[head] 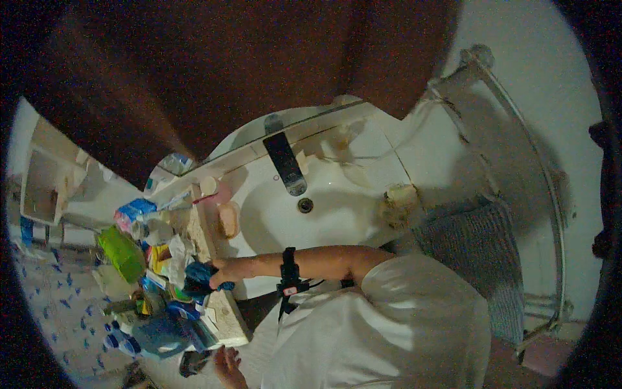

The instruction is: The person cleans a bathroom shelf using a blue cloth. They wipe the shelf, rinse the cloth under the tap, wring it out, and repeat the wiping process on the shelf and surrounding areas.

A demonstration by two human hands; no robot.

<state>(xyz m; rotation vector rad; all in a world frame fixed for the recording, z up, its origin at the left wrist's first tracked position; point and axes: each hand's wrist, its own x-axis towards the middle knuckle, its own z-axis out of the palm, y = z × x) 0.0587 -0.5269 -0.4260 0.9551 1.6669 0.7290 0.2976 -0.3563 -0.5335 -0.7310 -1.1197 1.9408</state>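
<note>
My right hand (222,273) reaches across from the right, its forearm wearing a black strap with a small device. Its fingers are closed on a dark blue plastic bag (197,279) among the cluttered items on the stone counter (228,321). Crumpled white tissue or plastic (181,255) lies beside the bag. At the bottom, below the counter's corner, my left hand (229,363) is partly visible, palm up with slightly curled fingers and nothing seen in it. A dark, shiny object (194,362) is just left of it; I cannot tell what it is.
A white washbasin (320,219) with a dark faucet (285,163) lies beyond my right forearm. A green package (121,255), a blue translucent container (160,333) and a blue and pink packet (135,211) crowd the counter. A grey towel (478,253) hangs from a metal rail (539,160).
</note>
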